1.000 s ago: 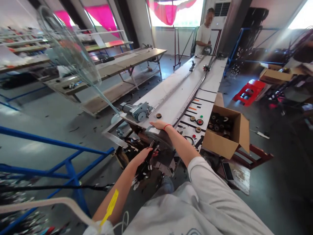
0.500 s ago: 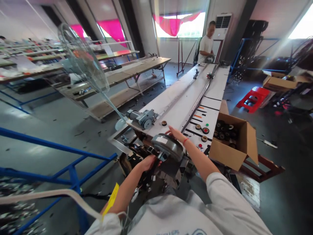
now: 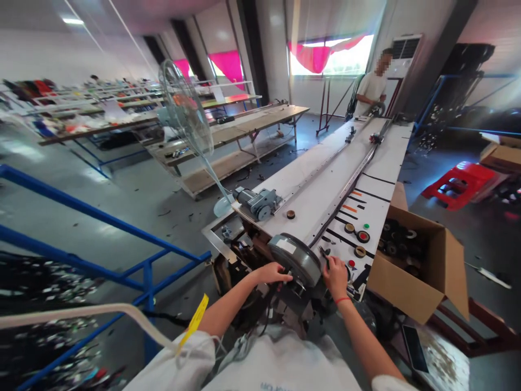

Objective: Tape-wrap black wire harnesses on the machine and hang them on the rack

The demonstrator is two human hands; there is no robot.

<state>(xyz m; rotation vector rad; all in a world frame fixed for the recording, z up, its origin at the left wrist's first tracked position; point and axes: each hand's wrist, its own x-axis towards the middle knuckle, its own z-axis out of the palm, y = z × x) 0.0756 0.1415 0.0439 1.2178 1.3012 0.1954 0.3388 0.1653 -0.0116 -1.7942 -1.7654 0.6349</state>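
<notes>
A round grey wheel-like part [image 3: 301, 263] with a pale label sits at the near end of the long white table [image 3: 313, 190]. Beside its hub, on the lower left, is my left hand [image 3: 273, 273], fingers pressed together; what they grip, if anything, is too small to name. To the right of the wheel, my right hand [image 3: 336, 276] is closed around a small dark tool [image 3: 324, 254] over the table's edge. Tape rolls [image 3: 360, 251] and short black strips lie just beyond that hand.
An open cardboard box [image 3: 407, 288] of dark rolls stands at the right. A geared motor [image 3: 258, 203] and a standing fan [image 3: 187, 108] are at the left. A blue metal frame [image 3: 101, 209] runs along the near left. Another person [image 3: 371, 87] stands at the far end.
My right hand has moved from the wheel's top down to its right side and now holds a dark tool. My left hand has shifted at the hub. The view has turned left.
</notes>
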